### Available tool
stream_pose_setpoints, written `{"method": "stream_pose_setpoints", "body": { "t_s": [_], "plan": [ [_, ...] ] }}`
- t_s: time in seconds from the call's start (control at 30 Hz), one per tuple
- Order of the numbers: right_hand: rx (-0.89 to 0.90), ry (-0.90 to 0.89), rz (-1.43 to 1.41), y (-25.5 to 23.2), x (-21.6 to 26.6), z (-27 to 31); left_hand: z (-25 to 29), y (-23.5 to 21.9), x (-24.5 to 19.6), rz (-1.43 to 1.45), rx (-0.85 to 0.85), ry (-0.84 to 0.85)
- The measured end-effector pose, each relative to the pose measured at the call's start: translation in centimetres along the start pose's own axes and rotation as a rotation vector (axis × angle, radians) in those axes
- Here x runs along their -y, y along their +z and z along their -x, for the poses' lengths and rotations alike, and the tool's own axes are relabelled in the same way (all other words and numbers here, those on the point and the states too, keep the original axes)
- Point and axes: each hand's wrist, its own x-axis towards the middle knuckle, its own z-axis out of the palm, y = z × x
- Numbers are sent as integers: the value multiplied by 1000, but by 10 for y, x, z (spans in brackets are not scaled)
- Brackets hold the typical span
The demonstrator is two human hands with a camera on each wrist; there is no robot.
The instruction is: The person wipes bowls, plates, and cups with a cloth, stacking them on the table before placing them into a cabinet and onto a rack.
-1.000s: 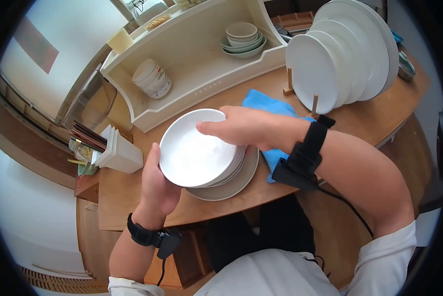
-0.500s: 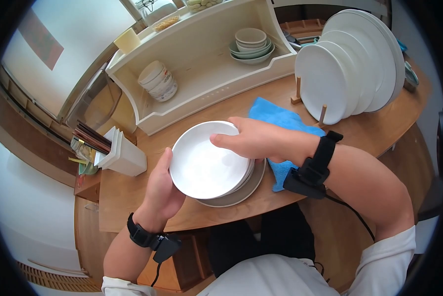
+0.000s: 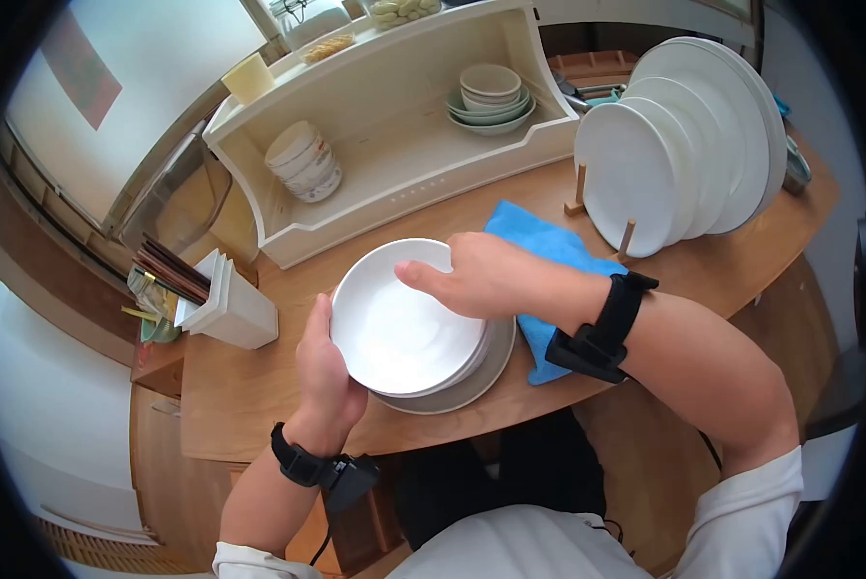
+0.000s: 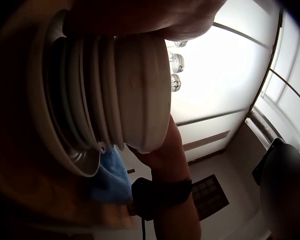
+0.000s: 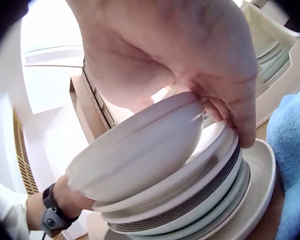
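A plain white bowl [image 3: 394,333] tops a stack of several bowls [image 5: 202,197], some pale green and one with dark stripes. My right hand [image 3: 486,275] grips this top bowl at its far right rim, thumb over the inside and fingers below. At that side the right wrist view shows a gap under the bowl, so it tilts above the others. My left hand [image 3: 325,362] holds the near left side, with the thumb along the rim and the other fingers mostly hidden. Beneath the stack lies a wider greyish plate [image 3: 486,381].
A blue cloth [image 3: 558,256] lies right of the stack. White plates [image 3: 626,179] stand upright in a wooden rack at the right. Behind is a cream shelf [image 3: 384,207] holding stacked bowls [image 3: 302,159]. White holders [image 3: 235,314] with chopsticks [image 3: 172,270] stand left on the wooden table [image 3: 259,405].
My right hand has shifted slightly inward, its thumb reaching further over the top bowl. The left hand keeps its place at the bowl's side. The head view has shifted a little.
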Motion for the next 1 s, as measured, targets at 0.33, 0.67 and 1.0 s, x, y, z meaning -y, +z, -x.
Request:
{"method": "stream_pose_setpoints", "body": {
  "t_s": [0.33,0.67,1.0],
  "plan": [
    [37,29,171,-4,10,-15,2,-12,2,11,25,47],
    [16,158,-78,-9,-13,33,18,-64,11,-103,73,-80],
    [234,401,-289,0,-5,31,19,-39,-10,-97,213,-252]
  ]
}}
